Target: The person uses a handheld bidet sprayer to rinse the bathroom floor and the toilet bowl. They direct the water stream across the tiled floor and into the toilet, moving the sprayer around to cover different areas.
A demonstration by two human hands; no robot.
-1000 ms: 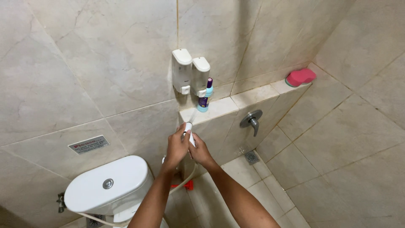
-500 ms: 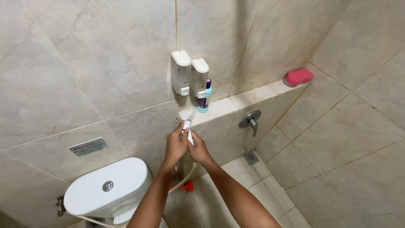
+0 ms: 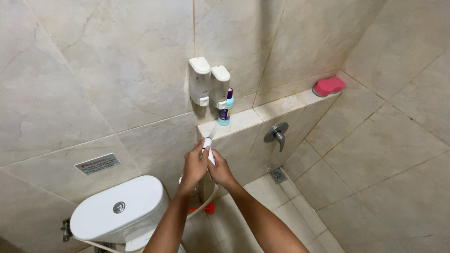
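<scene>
Both hands, the left hand [image 3: 195, 165] and right hand [image 3: 220, 169], now hold the white spray nozzle [image 3: 208, 149] slightly lower than a second ago, farther beneath the tiled ledge [image 3: 243, 119], nozzle tip angled up-left.

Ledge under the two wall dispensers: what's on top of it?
On the tiled ledge a small purple-and-blue bottle stands below the dispensers, and a pink sponge-like thing lies at the far end. Its near-left corner is partly hidden by the sprayer in both hands.

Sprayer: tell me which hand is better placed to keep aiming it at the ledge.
Probably the left hand: it wraps the sprayer near its head. The right hand only supports lower down.
</scene>
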